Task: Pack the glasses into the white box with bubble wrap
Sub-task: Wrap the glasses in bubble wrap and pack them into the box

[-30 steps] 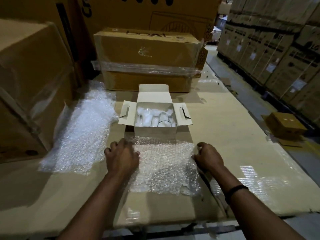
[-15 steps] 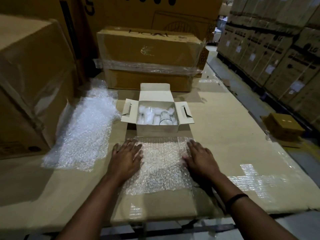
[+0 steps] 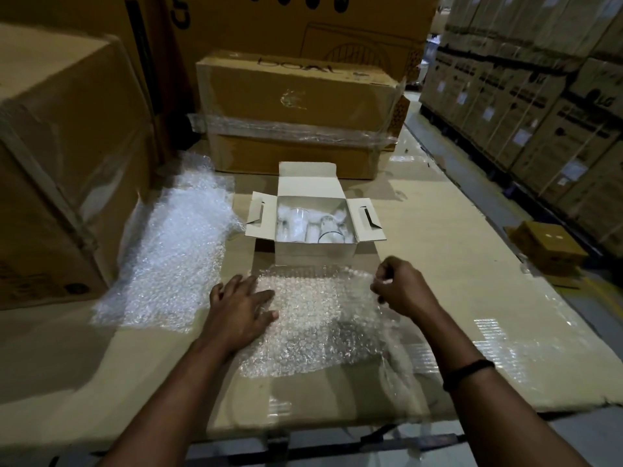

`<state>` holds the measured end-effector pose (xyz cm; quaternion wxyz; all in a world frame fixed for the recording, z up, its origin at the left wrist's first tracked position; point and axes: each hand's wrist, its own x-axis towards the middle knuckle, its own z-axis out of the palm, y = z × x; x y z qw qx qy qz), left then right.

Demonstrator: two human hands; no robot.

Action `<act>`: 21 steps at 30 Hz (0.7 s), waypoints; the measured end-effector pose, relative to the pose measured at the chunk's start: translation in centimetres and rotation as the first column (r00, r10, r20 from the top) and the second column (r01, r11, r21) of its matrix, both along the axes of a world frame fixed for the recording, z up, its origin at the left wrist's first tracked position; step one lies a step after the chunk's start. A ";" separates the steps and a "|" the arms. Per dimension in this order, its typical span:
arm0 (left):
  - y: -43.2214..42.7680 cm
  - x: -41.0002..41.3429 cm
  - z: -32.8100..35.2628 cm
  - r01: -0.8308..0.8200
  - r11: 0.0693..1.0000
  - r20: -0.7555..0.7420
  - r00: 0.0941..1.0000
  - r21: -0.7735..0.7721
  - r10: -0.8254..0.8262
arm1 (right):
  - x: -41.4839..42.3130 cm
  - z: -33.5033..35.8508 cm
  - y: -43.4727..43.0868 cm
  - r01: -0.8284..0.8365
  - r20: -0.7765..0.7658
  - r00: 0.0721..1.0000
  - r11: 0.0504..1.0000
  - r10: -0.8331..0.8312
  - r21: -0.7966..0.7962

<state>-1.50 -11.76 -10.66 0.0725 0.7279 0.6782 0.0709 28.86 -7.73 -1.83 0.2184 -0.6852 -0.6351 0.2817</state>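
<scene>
A small white box (image 3: 315, 253) stands open on the cardboard surface, its flaps spread out. Inside it are clear glasses (image 3: 328, 232) packed with white wrap. In front of the box lies a sheet of bubble wrap (image 3: 313, 318). My left hand (image 3: 237, 306) lies flat on the sheet's left part, fingers spread. My right hand (image 3: 401, 289) pinches the sheet's right edge and lifts it off the surface.
A larger pile of bubble wrap (image 3: 172, 251) lies to the left. A taped brown carton (image 3: 293, 106) stands behind the white box and a big carton (image 3: 64, 156) at the left. Stacked cartons (image 3: 539, 89) line an aisle on the right, with a small box (image 3: 549, 246) on the floor.
My right hand, flat on the sheet half a second ago, has moved to its right edge, pinched it and raised it. My left hand stays pressed on the sheet.
</scene>
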 end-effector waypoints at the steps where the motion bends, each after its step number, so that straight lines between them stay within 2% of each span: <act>1: 0.0 -0.1 -0.1 -0.006 1.000 0.006 1.000 0.010 0.006 | -0.6 0.9 -0.1 -0.048 0.023 0.999 0.997 0.047 0.061; 4: -0.1 -1.0 -0.3 -0.034 0.996 0.063 0.998 0.088 0.028 | -3.5 3.4 -1.0 -0.234 0.263 0.947 0.958 0.186 0.164; 7: -0.1 -2.2 -0.1 -0.011 0.999 0.073 0.997 0.045 0.008 | -7.9 4.6 -2.1 -0.367 0.402 0.873 0.915 0.278 0.165; 10: 0.0 -2.8 -0.1 0.024 1.000 0.043 0.999 -0.016 -0.024 | -12.1 3.0 -2.7 -0.441 0.376 0.840 0.896 0.392 0.050; 12: 0.0 -3.1 -0.3 -0.004 1.000 0.100 0.995 0.004 0.004 | -14.3 1.4 -2.5 -0.460 0.341 0.830 0.887 0.442 -0.033; 14: 0.1 -3.3 -0.5 -0.035 0.999 0.181 0.983 0.035 0.028 | -15.6 0.0 -2.2 -0.480 0.264 0.830 0.871 0.491 -0.110; 16: 0.1 -3.6 -0.7 -0.032 0.999 0.185 0.982 0.037 0.024 | -16.1 -1.2 -2.5 -0.513 0.151 0.831 0.843 0.535 -0.162; 19: 0.1 -3.9 -1.0 -0.007 0.999 0.171 0.985 0.039 0.001 | -15.0 -2.4 -3.0 -0.444 -0.004 0.896 0.895 0.444 -0.043; 21: -0.1 -3.7 -1.1 -0.045 0.992 0.232 0.973 0.118 0.017 | -13.4 -3.5 -2.9 -0.340 0.070 0.939 0.937 0.336 0.074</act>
